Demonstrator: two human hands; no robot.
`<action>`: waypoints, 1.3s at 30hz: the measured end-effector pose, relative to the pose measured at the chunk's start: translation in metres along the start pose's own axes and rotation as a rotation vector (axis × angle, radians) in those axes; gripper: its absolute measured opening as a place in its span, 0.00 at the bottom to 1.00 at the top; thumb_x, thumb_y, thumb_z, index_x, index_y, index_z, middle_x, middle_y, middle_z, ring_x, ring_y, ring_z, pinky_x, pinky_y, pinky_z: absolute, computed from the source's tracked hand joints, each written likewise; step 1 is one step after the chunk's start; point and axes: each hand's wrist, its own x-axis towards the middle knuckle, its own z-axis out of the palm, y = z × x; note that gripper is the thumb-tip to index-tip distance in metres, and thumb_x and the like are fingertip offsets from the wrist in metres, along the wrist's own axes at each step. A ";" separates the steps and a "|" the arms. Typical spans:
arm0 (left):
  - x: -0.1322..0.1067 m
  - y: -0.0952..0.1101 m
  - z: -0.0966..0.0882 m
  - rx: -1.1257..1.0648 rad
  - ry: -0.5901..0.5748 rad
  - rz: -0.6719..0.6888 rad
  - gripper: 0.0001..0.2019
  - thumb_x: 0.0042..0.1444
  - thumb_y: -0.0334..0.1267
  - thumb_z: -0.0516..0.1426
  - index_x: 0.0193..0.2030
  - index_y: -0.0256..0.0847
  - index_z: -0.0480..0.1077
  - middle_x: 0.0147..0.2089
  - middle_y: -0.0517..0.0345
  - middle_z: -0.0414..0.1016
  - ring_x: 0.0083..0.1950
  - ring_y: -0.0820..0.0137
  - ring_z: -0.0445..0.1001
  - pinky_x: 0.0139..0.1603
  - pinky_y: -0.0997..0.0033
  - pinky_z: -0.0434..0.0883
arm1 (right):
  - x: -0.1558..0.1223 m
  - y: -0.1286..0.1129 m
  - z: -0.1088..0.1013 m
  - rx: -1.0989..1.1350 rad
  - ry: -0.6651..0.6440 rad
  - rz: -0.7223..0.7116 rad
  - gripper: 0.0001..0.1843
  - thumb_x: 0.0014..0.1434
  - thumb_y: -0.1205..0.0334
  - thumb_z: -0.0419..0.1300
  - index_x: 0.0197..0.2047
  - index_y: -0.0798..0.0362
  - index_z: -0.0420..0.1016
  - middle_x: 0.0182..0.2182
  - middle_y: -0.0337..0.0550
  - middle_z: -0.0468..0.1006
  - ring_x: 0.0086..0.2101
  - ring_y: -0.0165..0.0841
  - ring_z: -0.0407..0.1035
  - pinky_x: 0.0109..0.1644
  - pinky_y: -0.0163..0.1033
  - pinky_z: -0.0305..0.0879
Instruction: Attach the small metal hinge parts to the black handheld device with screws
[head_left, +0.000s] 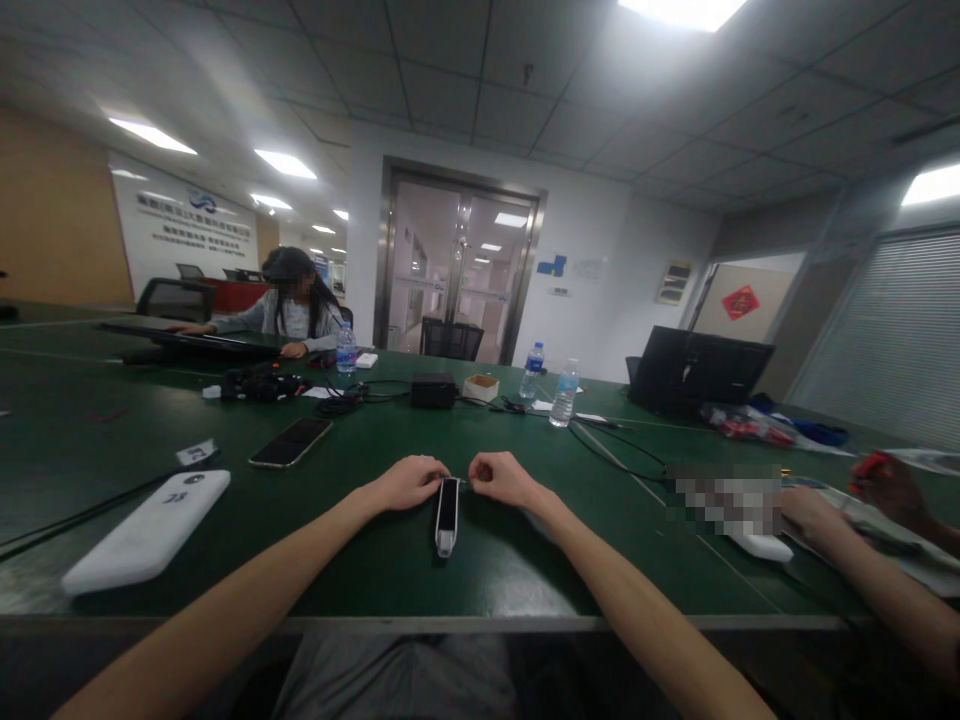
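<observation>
A narrow device with a black top and pale sides, which looks like a stapler (446, 512), lies lengthwise on the green table in front of me. My left hand (409, 482) has its fingers closed at the far end of the stapler, thumb and fingertips pressed against its left side. Just to the right of that same end, my right hand (504, 478) is curled in a pinch. Something small and thin shows by its fingertips, too tiny to name.
To the left lie a smartphone (292, 442) and a white oblong device (150, 530) with a cable. Farther back stand water bottles (564, 395), a black box (433, 390), an open carton (481, 388) and cables. A person (296, 300) sits across; another person's hand (814, 510) is at the right.
</observation>
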 end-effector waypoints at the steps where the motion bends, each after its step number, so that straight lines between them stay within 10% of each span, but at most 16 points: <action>1: 0.000 0.000 0.000 0.001 -0.001 -0.001 0.13 0.60 0.37 0.50 0.45 0.42 0.72 0.36 0.58 0.73 0.35 0.71 0.69 0.36 0.74 0.64 | 0.000 0.000 0.000 0.001 -0.003 -0.001 0.05 0.47 0.70 0.59 0.30 0.56 0.74 0.24 0.36 0.72 0.24 0.24 0.63 0.29 0.28 0.58; 39: -0.001 0.003 -0.002 -0.018 -0.001 0.000 0.13 0.59 0.38 0.50 0.45 0.41 0.72 0.37 0.56 0.74 0.36 0.70 0.71 0.38 0.74 0.66 | 0.001 -0.003 0.011 -0.014 0.005 -0.087 0.08 0.53 0.66 0.59 0.38 0.54 0.73 0.33 0.39 0.76 0.32 0.28 0.67 0.37 0.32 0.62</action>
